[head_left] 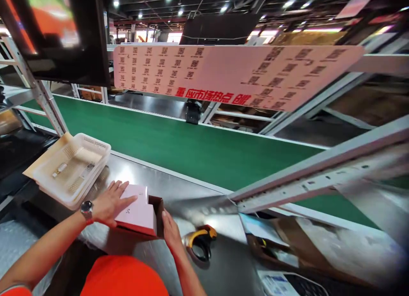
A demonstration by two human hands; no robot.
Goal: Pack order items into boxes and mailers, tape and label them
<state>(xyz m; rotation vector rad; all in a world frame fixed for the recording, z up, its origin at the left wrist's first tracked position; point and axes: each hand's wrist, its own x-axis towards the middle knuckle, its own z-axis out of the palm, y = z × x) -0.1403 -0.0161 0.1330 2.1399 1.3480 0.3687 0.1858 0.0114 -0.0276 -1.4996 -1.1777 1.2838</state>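
Two white boxes (140, 215) sit side by side inside an open brown cardboard box (159, 208) on the metal worktop. A dark gap shows between them and its right wall. My left hand (111, 202), with a watch on the wrist, lies over the left part of the white boxes, its fingers spread. At the right wall of the cardboard box, my right hand (171, 230) grips the side; some of its fingers are hidden. A yellow-and-black handheld device (201, 242) rests on the worktop just right of that hand.
White plastic baskets (105, 153), stacked, hold small labelled items at the left. Beyond the worktop (223, 245) runs a green conveyor belt (159, 136). A slanted metal frame post (303, 172) crosses the right side; a pink sign (223, 70) hangs above.
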